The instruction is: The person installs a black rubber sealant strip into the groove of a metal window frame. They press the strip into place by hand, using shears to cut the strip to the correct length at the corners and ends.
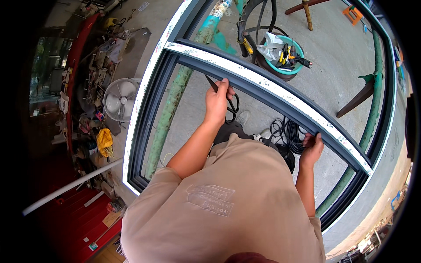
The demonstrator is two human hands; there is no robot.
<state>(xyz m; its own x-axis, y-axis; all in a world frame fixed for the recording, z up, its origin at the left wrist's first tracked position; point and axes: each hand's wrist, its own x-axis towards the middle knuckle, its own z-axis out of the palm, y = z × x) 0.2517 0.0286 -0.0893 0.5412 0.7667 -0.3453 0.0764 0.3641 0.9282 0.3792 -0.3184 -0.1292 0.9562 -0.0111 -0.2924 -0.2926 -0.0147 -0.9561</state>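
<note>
A large dark grey window frame (151, 96) with white protective film lies flat on green metal trestles (175, 94). Its middle crossbar (280, 98) runs from upper left to lower right in front of me. My left hand (218, 98) rests on the near edge of the crossbar and pinches a black rubber sealing strip (232, 105) against it; the strip loops down below the bar. My right hand (312, 147) grips the crossbar's near edge further right. A coil of the black strip (287, 133) lies on the floor under the frame.
A teal bucket (283, 55) with pliers, rags and tools stands beyond the crossbar. A white fan (119, 98) and cluttered shelves sit left. A white pipe (70, 186) leans at lower left. Brown wooden legs (357, 98) stand at right on the concrete floor.
</note>
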